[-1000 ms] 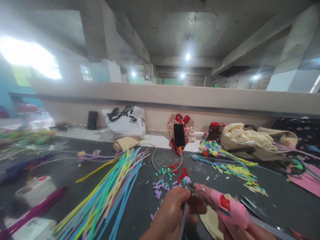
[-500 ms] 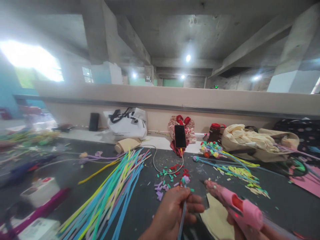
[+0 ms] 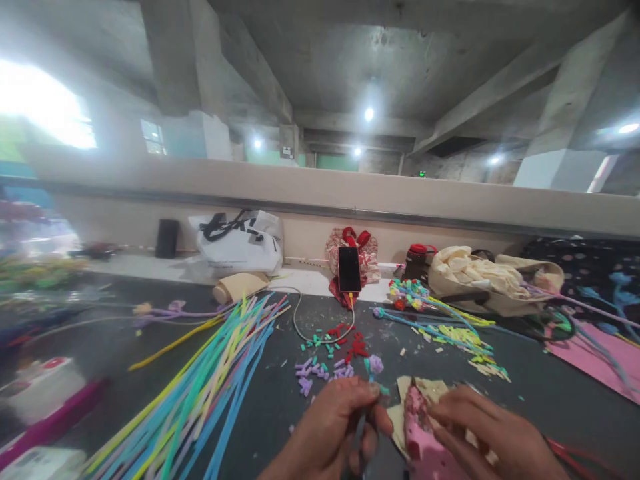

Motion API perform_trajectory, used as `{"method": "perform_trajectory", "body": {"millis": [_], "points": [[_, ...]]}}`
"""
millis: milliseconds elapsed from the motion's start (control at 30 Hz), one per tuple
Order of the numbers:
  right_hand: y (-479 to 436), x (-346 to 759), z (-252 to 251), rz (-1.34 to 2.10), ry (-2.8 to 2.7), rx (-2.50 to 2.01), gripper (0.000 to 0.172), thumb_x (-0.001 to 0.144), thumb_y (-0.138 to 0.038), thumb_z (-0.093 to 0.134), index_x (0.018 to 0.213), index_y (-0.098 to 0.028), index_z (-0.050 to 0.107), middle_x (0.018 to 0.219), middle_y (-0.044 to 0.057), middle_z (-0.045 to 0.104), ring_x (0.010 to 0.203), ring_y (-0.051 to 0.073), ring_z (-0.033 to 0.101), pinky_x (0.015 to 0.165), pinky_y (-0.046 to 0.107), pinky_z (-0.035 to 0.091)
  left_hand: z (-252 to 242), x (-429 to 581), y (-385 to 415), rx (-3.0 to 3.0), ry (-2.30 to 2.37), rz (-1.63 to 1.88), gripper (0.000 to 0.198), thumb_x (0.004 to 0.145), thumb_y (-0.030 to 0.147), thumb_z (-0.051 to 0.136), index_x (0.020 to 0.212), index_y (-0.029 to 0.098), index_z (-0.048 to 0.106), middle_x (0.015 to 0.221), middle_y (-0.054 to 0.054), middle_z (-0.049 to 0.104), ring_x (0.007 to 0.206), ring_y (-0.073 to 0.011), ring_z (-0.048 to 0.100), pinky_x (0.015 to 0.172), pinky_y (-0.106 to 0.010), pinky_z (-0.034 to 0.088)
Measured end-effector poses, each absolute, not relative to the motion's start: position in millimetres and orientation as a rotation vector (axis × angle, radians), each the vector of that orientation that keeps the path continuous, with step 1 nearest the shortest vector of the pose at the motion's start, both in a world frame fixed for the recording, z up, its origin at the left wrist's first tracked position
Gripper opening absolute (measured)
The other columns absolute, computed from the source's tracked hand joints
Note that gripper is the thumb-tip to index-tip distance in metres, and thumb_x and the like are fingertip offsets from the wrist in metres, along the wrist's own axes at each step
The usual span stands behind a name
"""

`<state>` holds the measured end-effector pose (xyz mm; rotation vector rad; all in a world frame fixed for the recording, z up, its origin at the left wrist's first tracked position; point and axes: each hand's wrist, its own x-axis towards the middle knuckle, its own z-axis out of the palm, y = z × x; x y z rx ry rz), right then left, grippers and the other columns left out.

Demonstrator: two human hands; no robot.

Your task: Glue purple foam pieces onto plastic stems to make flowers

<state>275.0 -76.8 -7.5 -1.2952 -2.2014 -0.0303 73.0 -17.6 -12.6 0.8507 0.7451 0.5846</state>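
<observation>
My left hand (image 3: pixel 336 423) is closed, pinching a thin stem below a small purple and teal pipe-cleaner flower (image 3: pixel 375 364). Most of the stem is hidden by the fingers. A pink hot glue gun (image 3: pixel 420 430) lies on a beige cloth (image 3: pixel 397 417), its dark nozzle pointing away from me. Over the gun's right side reaches my right hand (image 3: pixel 493 427), slightly blurred, its fingers stretched out and not wrapped round the handle. Short purple pieces (image 3: pixel 306 381), red pieces (image 3: pixel 356 348) and teal pieces are scattered just beyond my left hand.
Long coloured pipe cleaners (image 3: pixel 200 387) cover the table's left side. A phone (image 3: pixel 349 269) on a cable leans against a patterned bag. Finished flowers (image 3: pixel 409 293), yellow-green pieces (image 3: pixel 463 339) and a beige bag (image 3: pixel 480 287) are at right. A white bag (image 3: pixel 240 247) stands behind.
The glue gun has moved left and down onto the cloth, and my right hand has loosened from its handle. My left hand still pinches the flower stem. The view has shifted right.
</observation>
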Motion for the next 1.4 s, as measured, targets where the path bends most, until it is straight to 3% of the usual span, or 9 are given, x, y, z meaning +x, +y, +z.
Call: {"method": "perform_trajectory", "body": {"millis": [133,400,633,800,933,1067,1233,1400], "points": [[-65.3,240.8,15.0,0.149,-2.189,-1.253,0.010,0.081,-0.021,0.049,0.079,-0.020,0.059,0.065,0.001,0.060,0.057,0.012,0.056,0.052,0.019,0.043,-21.2,76.0,-16.6,0.869,0.626,0.542,0.034,0.075,0.033,0.048,0.054,0.009,0.060,0.030,0.003,0.044,0.022,-0.0025,0.035,0.025,-0.012,0.018],[-47.3,236.8,-5.9,0.117,-2.156,-1.098,0.009,0.082,-0.015,0.048,0.082,-0.019,0.056,0.070,0.001,0.060,0.064,0.012,0.057,0.057,0.019,0.041,-20.9,76.1,-16.9,0.806,0.575,0.545,0.034,0.073,0.034,0.050,0.053,0.008,0.060,0.032,0.002,0.046,0.024,-0.0026,0.037,0.026,-0.012,0.020],[-48.6,234.2,-3.3,0.483,-2.017,-1.225,0.018,0.084,-0.022,0.043,0.070,-0.019,0.053,0.067,-0.001,0.054,0.060,0.011,0.053,0.055,0.019,0.041,-16.9,77.5,-19.8,0.731,0.546,0.514,0.034,0.073,0.032,0.052,0.052,0.007,0.060,0.030,0.001,0.046,0.024,-0.0023,0.038,0.028,-0.011,0.022],[-46.1,230.8,-8.3,0.745,-1.865,-1.222,0.020,0.085,-0.028,0.042,0.072,-0.018,0.052,0.062,-0.003,0.050,0.053,0.010,0.050,0.048,0.018,0.041,-19.3,78.3,-18.2,0.748,0.530,0.522,0.034,0.072,0.032,0.053,0.050,0.007,0.059,0.029,0.001,0.046,0.023,-0.0026,0.037,0.027,-0.012,0.021],[-44.3,238.6,-5.3,0.560,-1.945,-1.234,0.016,0.082,-0.024,0.047,0.071,-0.017,0.056,0.063,-0.002,0.053,0.057,0.011,0.051,0.052,0.019,0.039,-21.2,76.4,-17.3,0.833,0.606,0.538,0.036,0.074,0.035,0.050,0.051,0.009,0.058,0.032,0.001,0.049,0.022,-0.0034,0.038,0.025,-0.012,0.020],[-43.6,252.5,7.9,0.408,-2.066,-1.228,0.016,0.084,-0.020,0.045,0.073,-0.018,0.056,0.066,-0.001,0.055,0.061,0.012,0.052,0.057,0.021,0.039,-19.9,79.2,-20.1,0.938,0.767,0.564,0.018,0.071,0.028,0.049,0.060,0.014,0.055,0.046,-0.002,0.060,0.028,-0.0085,0.050,0.024,-0.013,0.022],[-40.7,255.4,20.2,0.319,-2.219,-1.153,0.016,0.085,-0.019,0.044,0.072,-0.019,0.053,0.074,0.001,0.055,0.071,0.013,0.053,0.065,0.023,0.039,-20.7,83.7,-26.2,1.301,1.119,0.514,0.021,0.068,0.021,0.042,0.048,0.018,0.048,0.036,0.001,0.053,0.021,-0.0094,0.043,0.025,-0.015,0.018],[-39.0,251.5,12.2,0.304,-2.263,-1.178,0.018,0.086,-0.018,0.044,0.069,-0.019,0.050,0.074,0.000,0.052,0.071,0.012,0.051,0.064,0.023,0.037,-17.9,80.2,-28.6,1.682,1.258,0.697,0.026,0.064,0.016,0.047,0.038,0.020,0.047,0.029,0.003,0.046,0.023,-0.0076,0.037,0.032,-0.017,0.020]]}}
